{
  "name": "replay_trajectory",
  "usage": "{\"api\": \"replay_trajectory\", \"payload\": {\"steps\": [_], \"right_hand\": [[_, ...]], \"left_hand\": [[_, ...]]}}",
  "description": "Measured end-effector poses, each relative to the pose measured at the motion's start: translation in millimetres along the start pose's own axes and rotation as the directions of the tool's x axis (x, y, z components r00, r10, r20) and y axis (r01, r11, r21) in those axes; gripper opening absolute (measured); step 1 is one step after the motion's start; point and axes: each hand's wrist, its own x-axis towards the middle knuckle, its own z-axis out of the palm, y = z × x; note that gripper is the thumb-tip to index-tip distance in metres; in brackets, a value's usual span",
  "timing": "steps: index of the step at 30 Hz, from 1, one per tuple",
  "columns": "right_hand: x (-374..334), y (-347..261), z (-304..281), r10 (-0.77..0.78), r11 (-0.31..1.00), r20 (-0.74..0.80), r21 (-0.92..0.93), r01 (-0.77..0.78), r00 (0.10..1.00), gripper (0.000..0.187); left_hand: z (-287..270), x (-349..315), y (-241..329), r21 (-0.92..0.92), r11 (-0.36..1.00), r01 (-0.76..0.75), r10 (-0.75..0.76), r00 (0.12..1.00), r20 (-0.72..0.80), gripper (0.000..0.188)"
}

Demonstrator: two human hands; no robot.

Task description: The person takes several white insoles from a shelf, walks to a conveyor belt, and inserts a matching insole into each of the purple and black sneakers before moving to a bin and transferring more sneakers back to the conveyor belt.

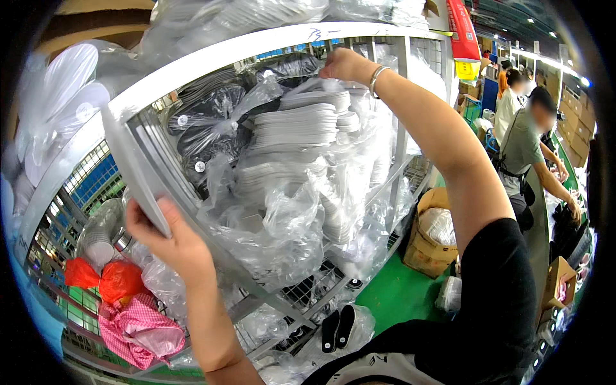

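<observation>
My left hand [168, 236] is closed on a grey insole [136, 168], thumb on one side and fingers on the other. The insole stands on edge at the left of the wire rack. My right hand [346, 66] reaches to the back of the shelf, its fingers curled at the top edge of clear plastic; what they grip is hidden. Below it, a stack of white insoles [295, 126] sits in an opened clear plastic bag [276, 224]. Left of that stack are black insoles [215, 138] in clear bags. More grey insoles stand along the shelf's left side.
A white rack beam [256, 43] crosses above the shelf. Large bagged insoles [67, 109] lie at the left. Red [119, 282] and pink checked bags [144, 330] sit lower left. A cardboard box [428, 247] stands on the green floor; a co-worker [529, 147] works at right.
</observation>
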Motion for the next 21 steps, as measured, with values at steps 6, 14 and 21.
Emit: {"api": "replay_trajectory", "payload": {"steps": [6, 14, 21], "right_hand": [[-115, -3, -22, -0.138, 0.929, -0.331, 0.285, 0.238, 0.934, 0.035], [-412, 65, 61, -0.015, 0.860, -0.424, 0.456, 0.228, 0.906, 0.043], [-647, 56, 46, 0.703, 0.663, -0.086, 0.438, -0.607, 0.706, 0.045]], "left_hand": [[-53, -28, 25, -0.200, 0.980, 0.012, -0.073, 0.951, -0.300, 0.044], [56, -250, 88, -0.233, 0.081, 0.969, -0.080, 0.239, 0.968, 0.050], [28, -387, 221, 0.599, 0.264, 0.757, 0.275, -0.654, 0.705, 0.027]]}}
